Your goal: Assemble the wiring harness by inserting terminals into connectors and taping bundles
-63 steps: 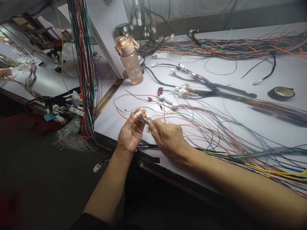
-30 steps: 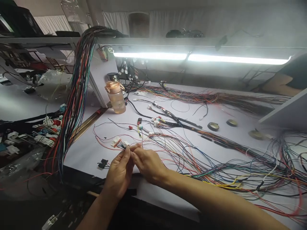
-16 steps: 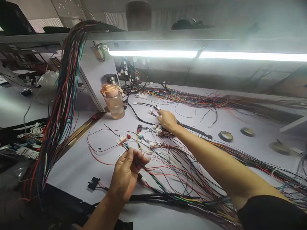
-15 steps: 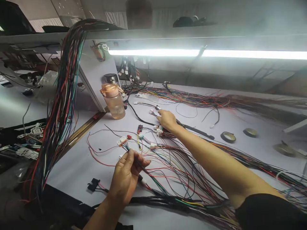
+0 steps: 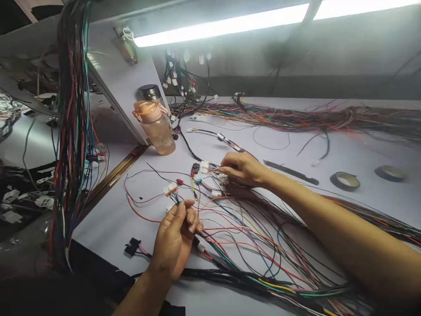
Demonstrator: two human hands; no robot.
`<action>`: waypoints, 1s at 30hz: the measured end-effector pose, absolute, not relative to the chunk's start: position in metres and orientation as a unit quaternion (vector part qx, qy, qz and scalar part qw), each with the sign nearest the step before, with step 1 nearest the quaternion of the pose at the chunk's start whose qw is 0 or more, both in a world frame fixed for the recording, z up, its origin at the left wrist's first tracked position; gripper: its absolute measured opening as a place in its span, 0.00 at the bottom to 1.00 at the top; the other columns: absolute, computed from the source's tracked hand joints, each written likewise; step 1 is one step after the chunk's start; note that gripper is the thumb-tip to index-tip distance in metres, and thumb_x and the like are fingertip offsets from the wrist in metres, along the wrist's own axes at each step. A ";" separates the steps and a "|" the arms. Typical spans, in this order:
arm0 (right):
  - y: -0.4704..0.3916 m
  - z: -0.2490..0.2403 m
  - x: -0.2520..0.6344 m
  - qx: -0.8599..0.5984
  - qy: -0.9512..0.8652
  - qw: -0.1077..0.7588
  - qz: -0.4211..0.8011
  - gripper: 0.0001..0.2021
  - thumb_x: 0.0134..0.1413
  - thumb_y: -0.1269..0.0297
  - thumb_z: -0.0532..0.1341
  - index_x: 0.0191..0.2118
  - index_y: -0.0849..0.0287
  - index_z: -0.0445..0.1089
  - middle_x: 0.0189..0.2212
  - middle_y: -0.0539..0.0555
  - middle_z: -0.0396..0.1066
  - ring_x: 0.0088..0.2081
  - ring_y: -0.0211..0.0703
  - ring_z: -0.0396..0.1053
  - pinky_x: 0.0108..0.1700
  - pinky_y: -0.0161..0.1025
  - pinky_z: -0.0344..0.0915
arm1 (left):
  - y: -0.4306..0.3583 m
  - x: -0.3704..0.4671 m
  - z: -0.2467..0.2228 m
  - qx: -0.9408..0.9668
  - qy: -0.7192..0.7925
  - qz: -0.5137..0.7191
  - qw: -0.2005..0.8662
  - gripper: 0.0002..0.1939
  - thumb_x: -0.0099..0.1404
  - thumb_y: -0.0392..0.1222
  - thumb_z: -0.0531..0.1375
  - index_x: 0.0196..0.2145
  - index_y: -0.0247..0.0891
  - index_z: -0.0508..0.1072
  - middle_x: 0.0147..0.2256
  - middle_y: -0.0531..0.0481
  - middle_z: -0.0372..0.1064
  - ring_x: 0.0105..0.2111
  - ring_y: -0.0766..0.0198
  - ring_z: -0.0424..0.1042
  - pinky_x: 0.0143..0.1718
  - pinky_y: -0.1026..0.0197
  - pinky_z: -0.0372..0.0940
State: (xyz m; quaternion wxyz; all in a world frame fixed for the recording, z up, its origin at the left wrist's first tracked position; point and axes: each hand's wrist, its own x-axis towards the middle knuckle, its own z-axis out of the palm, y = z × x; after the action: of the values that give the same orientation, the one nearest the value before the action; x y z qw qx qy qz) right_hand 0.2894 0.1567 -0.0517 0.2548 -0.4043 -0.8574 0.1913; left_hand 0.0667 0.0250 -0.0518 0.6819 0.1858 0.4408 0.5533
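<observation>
Two hands [image 5: 173, 241] [image 5: 245, 169] hold wires [image 5: 175, 198] of two white connectors [image 5: 171, 189] [image 5: 204, 166].

Left hand [image 5: 177, 239] at seven o'clock, right hand [image 5: 245, 169] at three: two hands. Bottles [image 5: 158, 131]: two, at ten. Tape rolls [image 5: 355, 180]: two, at three. Light tubes [image 5: 223, 30]: two, at twelve and two. Hanging wire bunch [image 5: 70, 145]: one, at nine. Lone black plug [image 5: 132, 247]: one, at eight. White plugs [image 5: 171, 189], wires [image 5: 176, 198]: far too jumbled to count.
</observation>
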 end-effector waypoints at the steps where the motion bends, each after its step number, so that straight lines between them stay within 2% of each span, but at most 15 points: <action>1: 0.151 -0.054 0.290 -0.371 -0.867 0.263 0.202 0.14 0.62 0.55 0.57 0.35 0.61 0.71 0.31 0.53 0.71 0.32 0.37 0.64 0.36 0.35 0.58 | 0.025 0.068 -0.052 0.183 0.440 0.556 0.681 0.12 0.60 0.43 0.65 0.38 0.34 0.73 0.22 0.57 0.54 0.21 0.74 0.54 0.23 0.68 0.60; 5: 0.136 -0.062 0.290 -0.291 -0.893 0.263 0.218 0.15 0.63 0.54 0.56 0.34 0.60 0.71 0.31 0.53 0.70 0.31 0.36 0.63 0.35 0.35 0.56 | 0.030 0.078 -0.047 0.193 0.462 0.548 0.669 0.15 0.59 0.43 0.66 0.42 0.35 0.71 0.21 0.60 0.47 0.19 0.76 0.47 0.19 0.72 0.50; 7: 0.133 -0.065 0.290 -0.271 -0.905 0.247 0.216 0.14 0.63 0.55 0.56 0.34 0.59 0.71 0.31 0.52 0.69 0.31 0.35 0.62 0.34 0.35 0.55 | 0.035 0.084 -0.046 0.215 0.488 0.533 0.657 0.15 0.58 0.45 0.67 0.38 0.35 0.69 0.21 0.61 0.46 0.18 0.78 0.44 0.17 0.73 0.46; 10: 0.131 -0.067 0.290 -0.258 -0.912 0.246 0.205 0.14 0.63 0.56 0.55 0.32 0.58 0.70 0.31 0.51 0.68 0.30 0.35 0.61 0.33 0.35 0.54 | 0.044 0.093 -0.047 0.243 0.527 0.514 0.631 0.17 0.55 0.46 0.69 0.32 0.36 0.66 0.21 0.60 0.52 0.16 0.79 0.43 0.15 0.74 0.43; 13: 0.131 -0.067 0.292 -0.249 -0.907 0.268 0.209 0.13 0.64 0.57 0.55 0.32 0.58 0.70 0.30 0.50 0.68 0.29 0.35 0.61 0.33 0.34 0.54 | 0.051 0.098 -0.051 0.256 0.556 0.506 0.607 0.17 0.55 0.47 0.69 0.32 0.36 0.65 0.22 0.59 0.57 0.15 0.80 0.44 0.15 0.74 0.43; 17: 0.132 -0.066 0.294 -0.243 -0.897 0.299 0.219 0.14 0.64 0.56 0.55 0.31 0.59 0.70 0.30 0.51 0.68 0.29 0.34 0.62 0.32 0.34 0.54 | 0.054 0.099 -0.056 0.274 0.571 0.481 0.606 0.17 0.55 0.48 0.68 0.32 0.36 0.67 0.22 0.58 0.59 0.15 0.81 0.44 0.15 0.75 0.45; 22: 0.132 -0.064 0.295 -0.240 -0.884 0.324 0.238 0.15 0.64 0.55 0.54 0.31 0.59 0.70 0.29 0.51 0.68 0.29 0.34 0.63 0.33 0.35 0.56 | 0.057 0.099 -0.059 0.295 0.565 0.468 0.612 0.15 0.58 0.49 0.66 0.32 0.35 0.69 0.23 0.57 0.60 0.15 0.81 0.43 0.15 0.75 0.45; 30: 0.132 -0.062 0.294 -0.255 -0.876 0.313 0.265 0.17 0.64 0.52 0.54 0.31 0.58 0.71 0.30 0.52 0.69 0.30 0.35 0.64 0.34 0.36 0.58 | 0.058 0.100 -0.059 0.281 0.549 0.486 0.619 0.15 0.55 0.47 0.68 0.32 0.35 0.70 0.24 0.57 0.59 0.16 0.81 0.43 0.14 0.74 0.45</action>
State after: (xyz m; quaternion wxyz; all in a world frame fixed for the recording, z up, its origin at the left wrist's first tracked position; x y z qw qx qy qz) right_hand 0.2939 0.1318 -0.0625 0.3133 -0.2546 -0.8758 0.2647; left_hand 0.0996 0.0577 -0.0592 0.6190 0.2815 0.5494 0.4856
